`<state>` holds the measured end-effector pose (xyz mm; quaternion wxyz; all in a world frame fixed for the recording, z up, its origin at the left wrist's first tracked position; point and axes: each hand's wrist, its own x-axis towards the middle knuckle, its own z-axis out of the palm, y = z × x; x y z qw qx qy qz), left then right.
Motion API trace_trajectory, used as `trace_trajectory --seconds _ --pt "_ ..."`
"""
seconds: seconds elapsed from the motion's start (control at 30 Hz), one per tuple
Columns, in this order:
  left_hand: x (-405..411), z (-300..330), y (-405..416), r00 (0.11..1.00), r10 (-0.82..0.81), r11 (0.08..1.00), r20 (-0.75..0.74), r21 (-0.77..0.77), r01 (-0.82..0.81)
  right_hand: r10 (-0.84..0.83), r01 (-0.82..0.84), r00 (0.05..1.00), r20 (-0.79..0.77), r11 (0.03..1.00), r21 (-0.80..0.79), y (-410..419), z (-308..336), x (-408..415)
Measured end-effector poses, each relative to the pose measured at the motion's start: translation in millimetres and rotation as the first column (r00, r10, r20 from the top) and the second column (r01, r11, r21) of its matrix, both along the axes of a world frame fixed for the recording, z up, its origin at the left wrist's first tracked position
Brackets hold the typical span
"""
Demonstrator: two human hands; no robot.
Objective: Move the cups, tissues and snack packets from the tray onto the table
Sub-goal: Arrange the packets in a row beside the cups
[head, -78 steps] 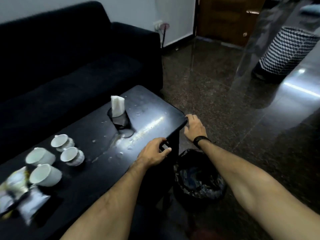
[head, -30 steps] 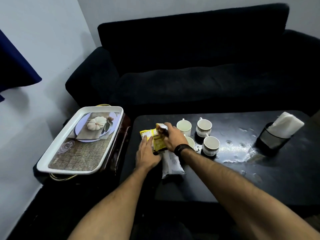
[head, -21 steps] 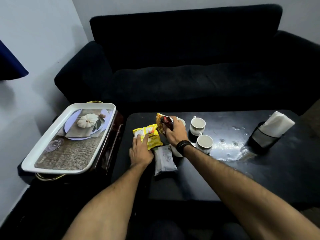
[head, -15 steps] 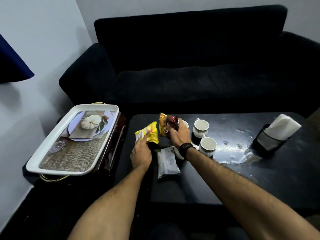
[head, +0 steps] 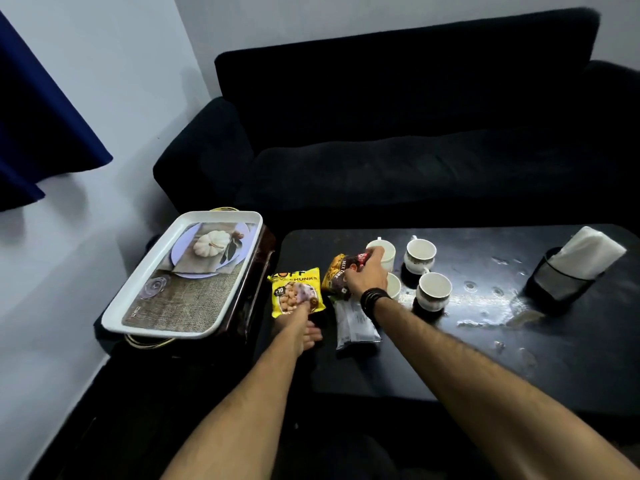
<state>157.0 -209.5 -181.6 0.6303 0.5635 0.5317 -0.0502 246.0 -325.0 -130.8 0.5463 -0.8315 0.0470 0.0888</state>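
Observation:
On the black table my left hand holds a yellow snack packet tilted up by its lower edge. Just to its right, my right hand grips a dark orange-and-maroon snack packet, lifted off the table. A silver-white packet lies flat below my right wrist. Several white cups stand behind my right hand, such as one cup and another; one is partly hidden by the hand. White tissues stick out of a black holder at the table's right. The white tray holds nothing.
The tray rests on a dark side stand left of the table. A black sofa runs behind the table. A white wall and a blue curtain are on the left. Wet spots glint on the table near the holder.
My view and hands came from the table's far end to the packets. My left hand has tipped the yellow packet up to face me, and my right hand has lifted the dark packet.

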Motion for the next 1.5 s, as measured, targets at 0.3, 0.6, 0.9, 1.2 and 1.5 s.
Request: trace_trajectory --seconds 0.3,0.6,0.9,1.2,1.5 --pt "-12 9 12 0.951 -0.259 0.253 -0.168 0.939 0.234 0.037 -0.021 0.99 0.136 0.993 -0.114 19 -9 -11" --pt "-17 -56 0 0.83 -0.411 0.185 -0.377 0.857 0.481 0.172 -0.157 0.985 0.02 0.935 -0.318 40 -28 -13" --pt "-6 -56 5 0.845 -0.395 0.144 -0.36 0.884 0.444 0.631 -0.26 0.757 0.172 0.531 -0.806 32 -41 -12" --pt "16 -60 19 0.843 -0.426 0.145 -0.328 0.895 0.421 0.655 -0.444 0.755 -0.036 0.471 -0.762 53 -54 23" --pt "48 -68 37 0.824 -0.473 0.126 -0.311 0.902 0.413 0.607 -0.372 0.794 0.035 0.53 -0.762 56 -69 37"
